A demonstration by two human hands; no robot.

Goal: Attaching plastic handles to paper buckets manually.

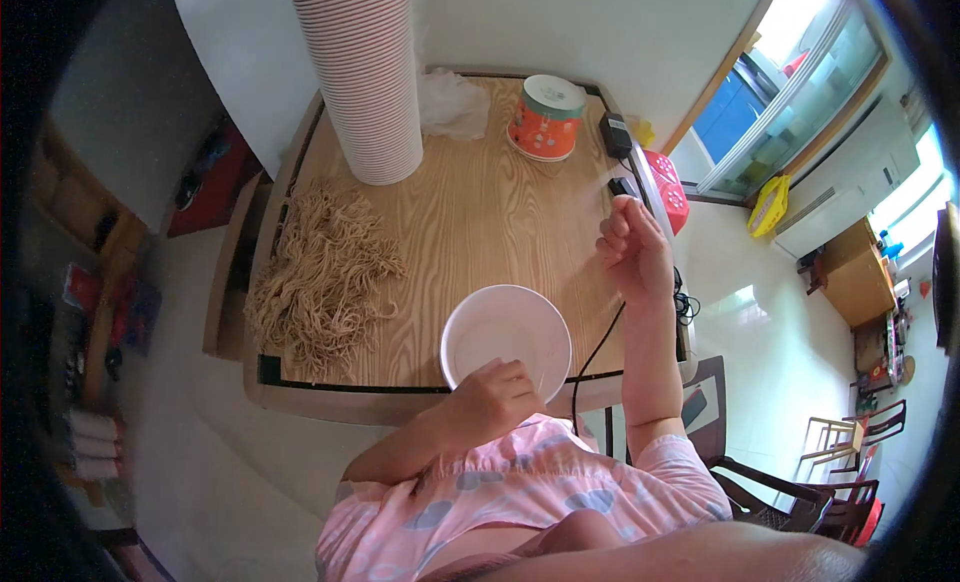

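Observation:
A white, round paper bucket (500, 317) stands at the table's near edge, mouth up, with its inside facing me. My left hand (492, 400) is curled over its near rim and seems to grip it; the thumb is hidden. To the right of the bucket, my right hand (637, 252) is raised above the table's right side. Its fingers are bent together, and anything between them is too small to tell. On the left of the table lies a loose heap of tan strings (325, 282), apart from both hands.
A tall stack of nested paper buckets (370, 92) rises at the back left. Beside it lies a clear plastic bag (452, 104). An orange patterned bucket (546, 132) sits upside down at the back right, near a black power adapter (615, 135). A black cable (597, 352) runs down the right side.

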